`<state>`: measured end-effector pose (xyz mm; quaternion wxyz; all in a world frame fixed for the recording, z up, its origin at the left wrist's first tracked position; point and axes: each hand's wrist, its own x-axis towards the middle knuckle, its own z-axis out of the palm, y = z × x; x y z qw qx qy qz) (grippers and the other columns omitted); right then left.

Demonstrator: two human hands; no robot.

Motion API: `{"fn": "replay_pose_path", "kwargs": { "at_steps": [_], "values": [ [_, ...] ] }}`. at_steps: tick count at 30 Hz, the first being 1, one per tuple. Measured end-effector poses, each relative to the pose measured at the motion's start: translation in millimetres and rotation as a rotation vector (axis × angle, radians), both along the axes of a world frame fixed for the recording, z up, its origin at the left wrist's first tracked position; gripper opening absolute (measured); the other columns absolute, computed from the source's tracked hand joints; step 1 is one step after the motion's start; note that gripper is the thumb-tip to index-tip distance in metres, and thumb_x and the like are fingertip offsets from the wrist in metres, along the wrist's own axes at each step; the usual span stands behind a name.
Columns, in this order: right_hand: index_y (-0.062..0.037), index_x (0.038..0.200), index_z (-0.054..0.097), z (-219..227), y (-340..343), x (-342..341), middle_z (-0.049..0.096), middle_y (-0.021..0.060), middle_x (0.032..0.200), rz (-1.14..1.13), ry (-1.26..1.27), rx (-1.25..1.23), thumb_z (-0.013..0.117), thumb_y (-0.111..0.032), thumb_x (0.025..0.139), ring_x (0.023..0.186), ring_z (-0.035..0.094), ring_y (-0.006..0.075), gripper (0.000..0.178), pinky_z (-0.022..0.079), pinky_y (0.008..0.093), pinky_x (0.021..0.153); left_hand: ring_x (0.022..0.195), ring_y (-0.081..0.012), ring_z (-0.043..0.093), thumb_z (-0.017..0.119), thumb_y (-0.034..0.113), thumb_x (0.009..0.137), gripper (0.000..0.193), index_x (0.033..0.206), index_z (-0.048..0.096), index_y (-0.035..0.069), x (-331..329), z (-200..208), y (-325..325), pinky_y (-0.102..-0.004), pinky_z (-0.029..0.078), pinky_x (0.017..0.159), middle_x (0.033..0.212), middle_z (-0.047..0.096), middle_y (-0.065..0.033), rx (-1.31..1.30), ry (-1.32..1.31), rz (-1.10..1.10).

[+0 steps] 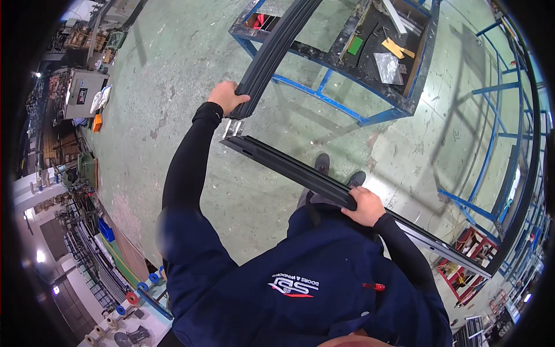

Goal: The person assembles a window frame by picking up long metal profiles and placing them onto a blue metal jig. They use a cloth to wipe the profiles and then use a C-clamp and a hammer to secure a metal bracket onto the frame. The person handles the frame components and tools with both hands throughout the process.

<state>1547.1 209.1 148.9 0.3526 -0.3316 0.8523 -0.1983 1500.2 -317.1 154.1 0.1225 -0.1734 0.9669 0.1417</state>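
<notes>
My left hand (226, 98) is wrapped round the end of a long black frame profile (270, 55) that runs away toward the top. Close below that end lies the mitred end of a second black frame profile (283, 165), held across my waist. Silvery corner pieces (233, 127) show in the narrow gap between the two ends. Farther along the second profile, my right hand (365, 206) grips it from above, fingers curled over its edge. This profile carries on past my right arm to a corner with another black profile (520, 222) at the far right.
A blue-framed workbench (370, 118) stands ahead, with a green block (355, 45), yellow pieces (395, 48) and a clear plastic bag (388, 68) on it. Blue metal racks (494, 115) are at right, near a red cart (462, 274). A grey cabinet (81, 95) is at left.
</notes>
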Motion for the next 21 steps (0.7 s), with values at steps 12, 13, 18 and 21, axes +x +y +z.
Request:
{"fn": "replay_pose_path", "kwargs": {
  "at_steps": [12,13,18,21],
  "values": [
    [-0.0046,0.105,0.068,-2,-5,-6,0.063,0.0129,0.095,-0.021,-0.006,0.038,0.079,-0.04,0.076,0.093,0.065,0.0336,0.047,0.053,0.0437,0.083,0.085,-0.0425,0.068,0.082,0.045,0.074,0.053,0.084,0.069,-0.005,5,-1,8,-0.0466,0.052,0.078,0.083,0.068,-0.0261,0.088,0.041,0.025],
    [-0.0044,0.105,0.068,-6,-6,-5,0.063,0.0128,0.095,-0.018,-0.004,0.04,0.079,-0.04,0.076,0.094,0.065,0.0335,0.047,0.053,0.0436,0.083,0.085,-0.0422,0.068,0.082,0.045,0.073,0.053,0.084,0.069,-0.005,5,-1,8,-0.0464,0.052,0.077,0.083,0.068,-0.0259,0.105,0.034,0.038],
    [-0.0034,0.105,0.068,-4,-3,-3,0.064,0.0127,0.095,-0.028,0.002,0.012,0.078,-0.042,0.076,0.093,0.065,0.0333,0.049,0.053,0.0432,0.083,0.081,-0.0409,0.068,0.084,0.046,0.071,0.055,0.084,0.069,-0.006,4,-7,7,-0.0453,0.052,0.074,0.08,0.068,-0.0248,0.122,0.06,0.047],
    [-0.003,0.105,0.069,3,-2,-5,0.064,0.0126,0.096,-0.027,-0.007,0.015,0.078,-0.042,0.076,0.093,0.066,0.033,0.05,0.053,0.0434,0.083,0.079,-0.0399,0.068,0.084,0.046,0.071,0.055,0.083,0.068,-0.006,3,-10,3,-0.0449,0.052,0.073,0.078,0.068,-0.0241,0.135,0.027,0.047]
  ]
}}
